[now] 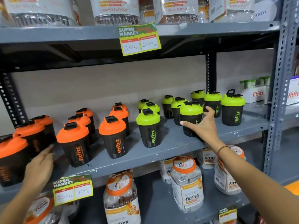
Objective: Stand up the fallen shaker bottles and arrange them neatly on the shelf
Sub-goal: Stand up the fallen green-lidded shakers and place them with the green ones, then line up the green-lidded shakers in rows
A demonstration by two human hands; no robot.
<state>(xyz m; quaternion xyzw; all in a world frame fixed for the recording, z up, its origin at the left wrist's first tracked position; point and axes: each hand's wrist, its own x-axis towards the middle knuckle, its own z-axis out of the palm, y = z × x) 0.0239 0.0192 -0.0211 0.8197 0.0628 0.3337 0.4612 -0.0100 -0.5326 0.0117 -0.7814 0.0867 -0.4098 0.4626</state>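
all shakers on the shelf [161, 152] stand upright, so the step in hand is final alignment. the right hand [203, 126] is open, fingers spread against a green shaker [191, 118] at right; the left hand [40, 167] is open beside the near-left orange shaker [30, 136]. next move: nudge both into their rows without tipping them.

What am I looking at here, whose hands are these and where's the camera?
The camera sits on a person's head, looking forward and down at shop shelves. Both bare hands are theirs. The middle shelf holds upright shaker bottles: orange-lidded ones toward the left, green-lidded ones toward the right. The right hand is spread open around a green-lidded bottle, not clearly gripping it. The left hand is open beside an orange-lidded bottle. Jars fill the shelf below.
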